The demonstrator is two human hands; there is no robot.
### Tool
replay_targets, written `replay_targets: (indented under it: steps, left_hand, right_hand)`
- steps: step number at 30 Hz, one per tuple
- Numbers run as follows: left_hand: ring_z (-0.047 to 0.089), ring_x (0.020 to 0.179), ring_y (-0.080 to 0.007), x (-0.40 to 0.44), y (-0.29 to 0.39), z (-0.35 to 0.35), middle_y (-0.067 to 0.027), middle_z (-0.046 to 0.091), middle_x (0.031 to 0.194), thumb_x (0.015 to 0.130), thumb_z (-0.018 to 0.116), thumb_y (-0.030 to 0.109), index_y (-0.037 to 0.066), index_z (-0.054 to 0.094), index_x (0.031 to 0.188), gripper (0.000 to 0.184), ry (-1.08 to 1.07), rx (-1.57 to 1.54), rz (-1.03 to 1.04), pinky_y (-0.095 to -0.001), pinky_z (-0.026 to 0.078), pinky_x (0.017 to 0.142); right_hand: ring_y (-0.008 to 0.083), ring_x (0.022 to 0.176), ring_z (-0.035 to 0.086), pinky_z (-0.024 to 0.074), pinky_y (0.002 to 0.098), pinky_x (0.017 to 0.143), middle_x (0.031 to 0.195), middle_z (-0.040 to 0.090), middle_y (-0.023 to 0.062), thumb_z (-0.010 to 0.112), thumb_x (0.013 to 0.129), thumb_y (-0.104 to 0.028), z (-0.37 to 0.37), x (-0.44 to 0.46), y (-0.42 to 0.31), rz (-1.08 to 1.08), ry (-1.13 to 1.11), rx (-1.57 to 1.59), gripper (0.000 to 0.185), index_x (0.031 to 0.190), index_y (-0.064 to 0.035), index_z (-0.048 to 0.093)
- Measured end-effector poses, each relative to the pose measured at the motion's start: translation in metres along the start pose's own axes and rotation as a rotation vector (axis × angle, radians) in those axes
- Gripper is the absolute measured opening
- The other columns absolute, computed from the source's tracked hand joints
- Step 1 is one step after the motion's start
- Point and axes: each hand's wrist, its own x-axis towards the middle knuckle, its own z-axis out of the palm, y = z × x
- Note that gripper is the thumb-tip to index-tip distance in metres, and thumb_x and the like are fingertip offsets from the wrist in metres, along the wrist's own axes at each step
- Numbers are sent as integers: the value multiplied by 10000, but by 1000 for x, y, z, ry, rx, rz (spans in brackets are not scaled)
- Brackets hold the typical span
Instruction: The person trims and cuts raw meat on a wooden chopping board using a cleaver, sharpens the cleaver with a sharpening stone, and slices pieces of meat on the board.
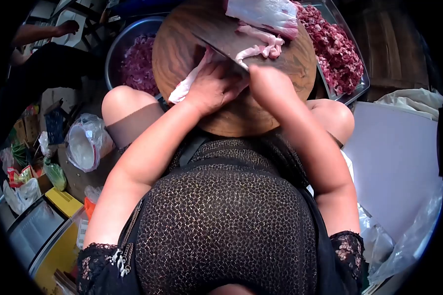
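Note:
My right hand (269,82) is closed around the handle of a knife (215,50), whose dark blade slants up and left across the round wooden chopping block (174,37). Close beside the blade, my left hand (214,88) presses down with bent fingers on a strip of meat (184,88) edged with pale fat. Part of that strip is hidden beneath the fingers. Beyond the knife lie pale, thin meat trimmings (267,45). A larger slab of raw meat (268,14) with a whitish surface rests at the block's far edge.
A metal bowl (111,56) of cut meat stands left of the block. To the right, a metal tray (364,86) holds heaped meat pieces (332,51). Another person's hand (66,28) shows at upper left. A plastic-lined bucket (83,142) and a grey panel (394,147) flank my knees.

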Motion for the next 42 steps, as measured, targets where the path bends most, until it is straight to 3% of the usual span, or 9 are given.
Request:
replay_targets:
  steps: [2, 4, 6, 11, 18, 21, 29, 36, 42]
  left_hand:
    - [546, 1116, -330, -4, 2, -1, -121, 590, 1166, 834, 657, 281, 111, 708, 1020, 258, -23, -126, -77, -550, 245, 1129]
    - [569, 1065, -318, -9, -2, -5, -103, 613, 1107, 854, 629, 299, 135, 711, 998, 233, -127, -146, -117, -434, 408, 1012]
    - [572, 1031, -317, -12, -2, -5, -105, 611, 1073, 849, 635, 308, 129, 707, 974, 229, -44, -141, -95, -438, 426, 970]
    - [544, 850, -325, -16, 2, -1, -112, 557, 879, 846, 650, 345, 97, 636, 804, 252, 51, -52, -66, -446, 447, 788]
    - [570, 1004, -340, 9, 16, -19, -113, 614, 1050, 852, 635, 304, 122, 677, 964, 218, -111, -217, -208, -445, 451, 877]
    - [569, 1049, -338, 3, 10, -15, -101, 615, 1139, 834, 670, 244, 174, 673, 1136, 310, -56, -69, -46, -471, 411, 990]
    - [499, 1137, -368, -4, -5, -8, -110, 587, 1180, 792, 677, 233, 158, 660, 1152, 368, -71, -68, -78, -497, 371, 1047]
    - [509, 1111, -405, -14, -7, 1, -128, 580, 1171, 755, 700, 243, 131, 661, 1136, 399, -49, -141, -167, -512, 396, 1013]
    - [551, 1007, -315, -17, -8, 10, -88, 605, 1066, 774, 692, 259, 131, 664, 1035, 292, 4, -191, -161, -428, 450, 891]
  right_hand:
    - [363, 844, 678, 545, 466, 746, 875, 691, 187, 508, 862, -135, 4, 40, 15, -47, 33, 55, 204, 995, -57, 643]
    - [363, 843, 678, 544, 470, 742, 857, 692, 184, 521, 865, -153, -4, 33, 15, 69, 253, 21, 209, 1016, -72, 641]
    - [367, 837, 672, 537, 478, 722, 851, 688, 184, 515, 885, -169, -5, 15, 23, 70, 358, 47, 212, 1037, -83, 636]
    - [364, 750, 660, 529, 472, 664, 821, 677, 166, 530, 913, -194, 6, -72, 20, 8, 268, 115, 223, 1094, -118, 635]
    - [291, 623, 653, 519, 414, 533, 709, 643, 119, 532, 893, -129, 31, -99, 18, -25, 266, -17, 192, 1067, -76, 595]
    - [289, 624, 656, 522, 413, 535, 698, 639, 110, 534, 874, -112, 26, -90, 10, -21, 247, -45, 201, 1065, -76, 589]
    - [282, 660, 673, 537, 409, 549, 705, 647, 113, 558, 845, -107, 13, -46, 20, -140, 143, -89, 196, 1031, -56, 588]
    - [345, 759, 682, 544, 464, 658, 785, 677, 183, 543, 843, -92, -7, -6, -8, -36, -98, -21, 144, 942, -4, 599]
    - [370, 813, 673, 537, 467, 703, 843, 686, 194, 579, 827, -134, -1, 91, -39, -128, -177, -65, 158, 869, -12, 671]
